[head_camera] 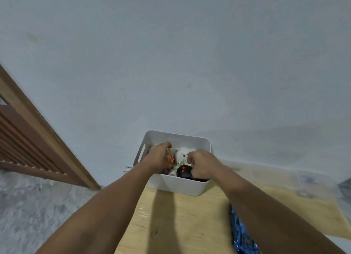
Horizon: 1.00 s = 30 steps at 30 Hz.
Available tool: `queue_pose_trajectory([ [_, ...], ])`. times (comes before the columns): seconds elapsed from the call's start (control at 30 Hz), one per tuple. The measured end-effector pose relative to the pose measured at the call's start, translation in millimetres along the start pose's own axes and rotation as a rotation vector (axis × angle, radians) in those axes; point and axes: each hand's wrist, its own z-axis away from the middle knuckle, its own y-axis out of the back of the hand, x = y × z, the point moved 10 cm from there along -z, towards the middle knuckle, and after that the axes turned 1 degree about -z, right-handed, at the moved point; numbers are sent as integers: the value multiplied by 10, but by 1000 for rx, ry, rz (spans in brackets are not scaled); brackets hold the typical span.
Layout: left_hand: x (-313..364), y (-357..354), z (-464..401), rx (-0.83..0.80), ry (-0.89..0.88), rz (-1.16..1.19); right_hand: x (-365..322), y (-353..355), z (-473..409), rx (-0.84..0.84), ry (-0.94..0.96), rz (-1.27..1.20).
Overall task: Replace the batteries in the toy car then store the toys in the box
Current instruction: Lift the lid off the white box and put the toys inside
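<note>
A white plastic box (176, 185) stands on the wooden table against the wall. Inside it sit a white teddy bear (183, 155) and a black remote control with red buttons (183, 171). My left hand (160, 156) is inside the box on its left side, fingers curled round an orange and yellow toy (169, 159) that is mostly hidden. My right hand (201, 163) reaches in from the right, fingers curled over the black remote control, next to the bear.
A blue patterned object (241, 234) lies on the wooden table (180, 225) under my right forearm. A brown louvred door (24, 145) stands at the left above a grey carpet (38, 212). A pale wall rises right behind the box.
</note>
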Motion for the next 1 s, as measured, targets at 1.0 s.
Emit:
queue_pose_trajectory([
  [1.0,405,177,-138,61,-164,-155,322,373,390,549,17,-153],
])
